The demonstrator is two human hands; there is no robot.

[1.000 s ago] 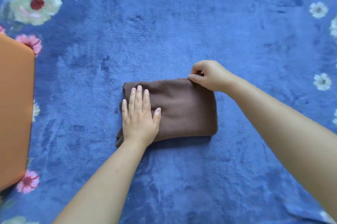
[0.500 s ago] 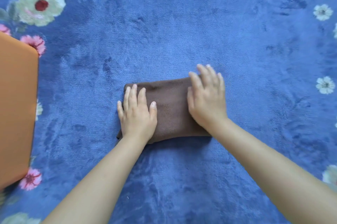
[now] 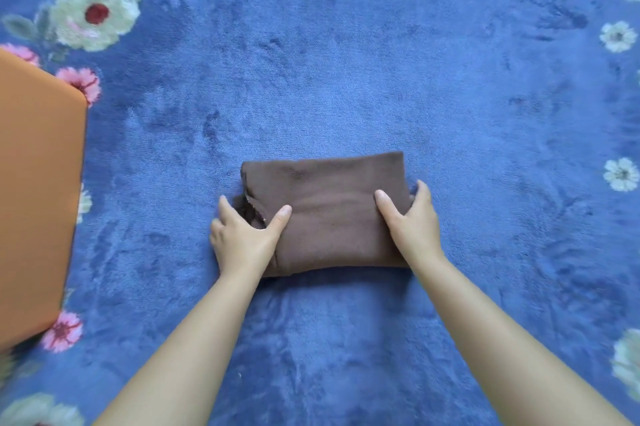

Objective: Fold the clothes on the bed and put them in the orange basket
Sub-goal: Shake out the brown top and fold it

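A folded brown cloth point(image 3: 329, 203) lies as a compact rectangle on the blue flowered bedspread point(image 3: 346, 61). My left hand point(image 3: 242, 238) grips its left end, thumb on top and fingers tucked under the edge. My right hand point(image 3: 412, 221) grips the right end the same way, thumb on top and fingers round the side. The orange basket point(image 3: 38, 190) stands at the left edge of the view, only its side showing.
White and pink flower prints ring the blue bedspread at the left and right borders. No other clothes are in view. Open blue surface spreads beyond the cloth and between it and the basket.
Both hands moved from pressing flat on top of the cloth to its two ends and took hold of them. The view shifted slightly down.
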